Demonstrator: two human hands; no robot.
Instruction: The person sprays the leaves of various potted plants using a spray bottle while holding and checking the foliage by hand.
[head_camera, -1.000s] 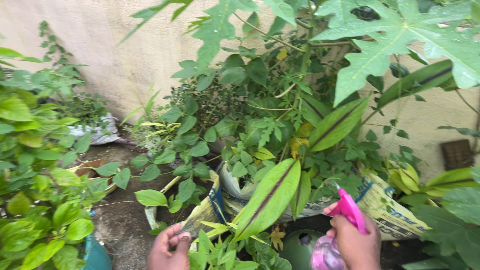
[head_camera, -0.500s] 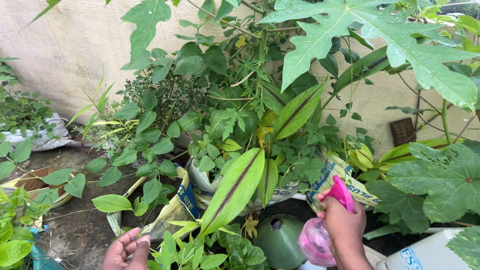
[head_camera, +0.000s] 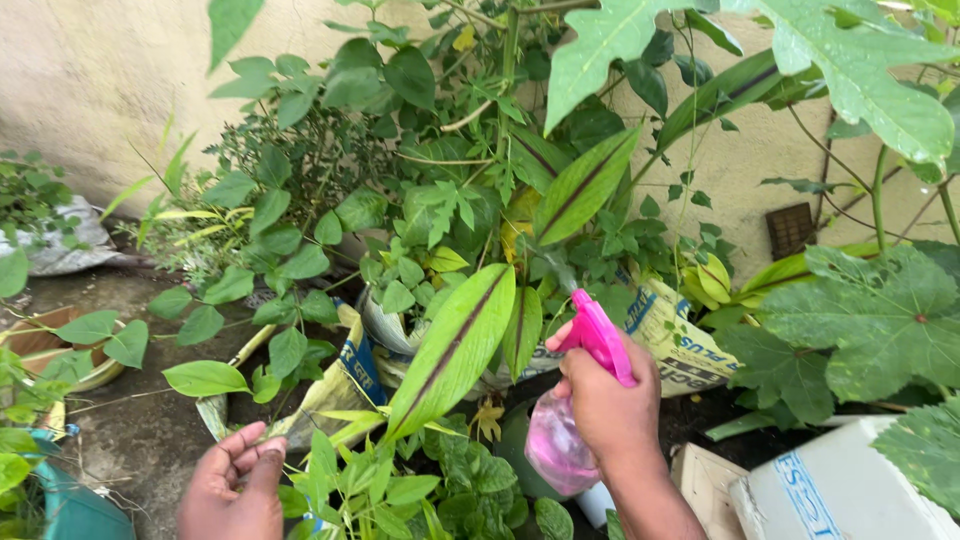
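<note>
The pink spray bottle (head_camera: 565, 440) sits low at centre-right, its nozzle aimed at the long striped leaf (head_camera: 455, 345) just left of it. The right hand (head_camera: 605, 405) is clamped around its neck for squeezing; the left hand (head_camera: 230, 490), fingers loosely apart, holds nothing near the small green shoots (head_camera: 365, 490).

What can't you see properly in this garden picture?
Head view only:
- Spray bottle: its base is hidden behind the right hand and leaves.
- Left hand: wrist cut off by the bottom edge.
- Woven sacks: their contents are covered by plants.
- White box: cut off at the corner.
</note>
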